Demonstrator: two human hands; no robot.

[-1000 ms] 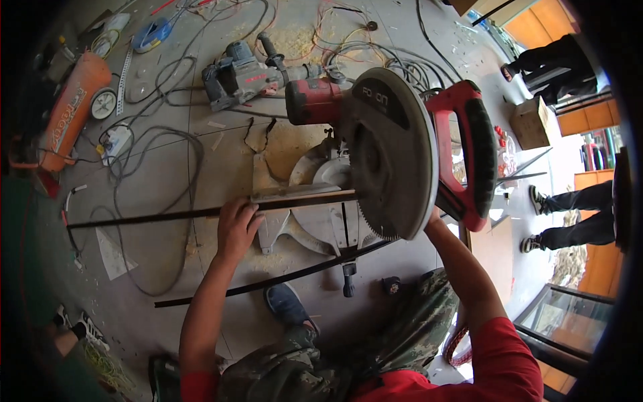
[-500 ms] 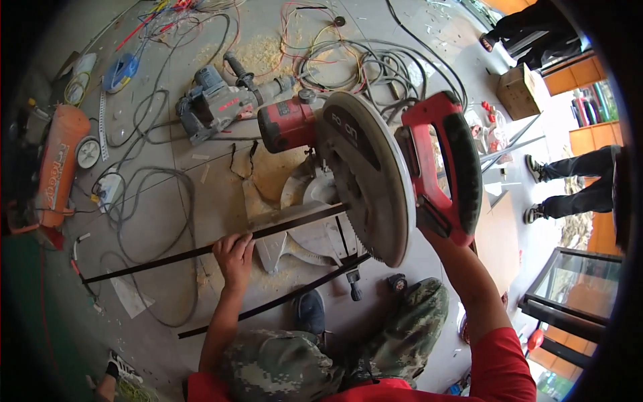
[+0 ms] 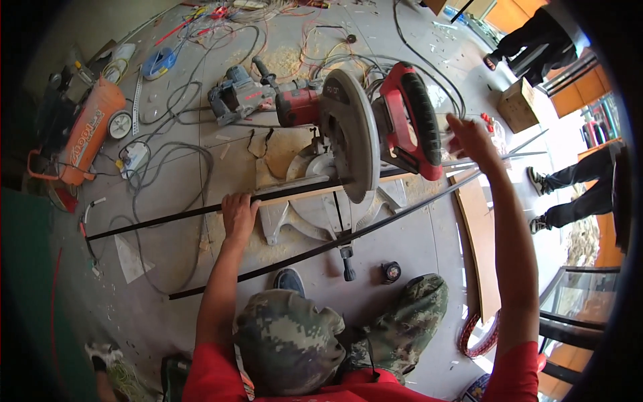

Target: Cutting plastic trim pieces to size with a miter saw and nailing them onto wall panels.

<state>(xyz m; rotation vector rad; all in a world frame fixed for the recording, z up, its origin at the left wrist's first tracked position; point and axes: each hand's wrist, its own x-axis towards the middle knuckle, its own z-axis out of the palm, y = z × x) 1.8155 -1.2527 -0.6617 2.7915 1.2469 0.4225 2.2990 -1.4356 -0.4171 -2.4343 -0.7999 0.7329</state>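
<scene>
Grey tiled floor (image 3: 415, 231), littered with sawdust, scraps and looping cables, spreads out below the head camera I work through. At the far left lies an orange tank (image 3: 94, 137) on wheels; behind the work rests a grey-and-blue power tool (image 3: 238, 97) with a side handle. Two people's legs show at the right edge.

In the middle, on the floor, is a mitre saw (image 3: 348, 134), its round guard and blade above a pale metal base. A long dark strip (image 3: 295, 191) lies across that base, running well out to the left and passing under the guard; I cannot tell whether the blade touches it. A second strip (image 3: 301, 254) crosses nearer the knees.

My left hand (image 3: 239, 216) is closed over the first strip, left of the blade. My right hand (image 3: 471, 139) is raised just beside the red-and-black handle (image 3: 425, 127), fingers loosely bent, apparently empty. The two hands are well apart.

I judge the step in hand to be placing and steadying the strip for a cut. The next move seems to call for a check of its position, then the right hand on the handle, left fingers clear of the blade.
</scene>
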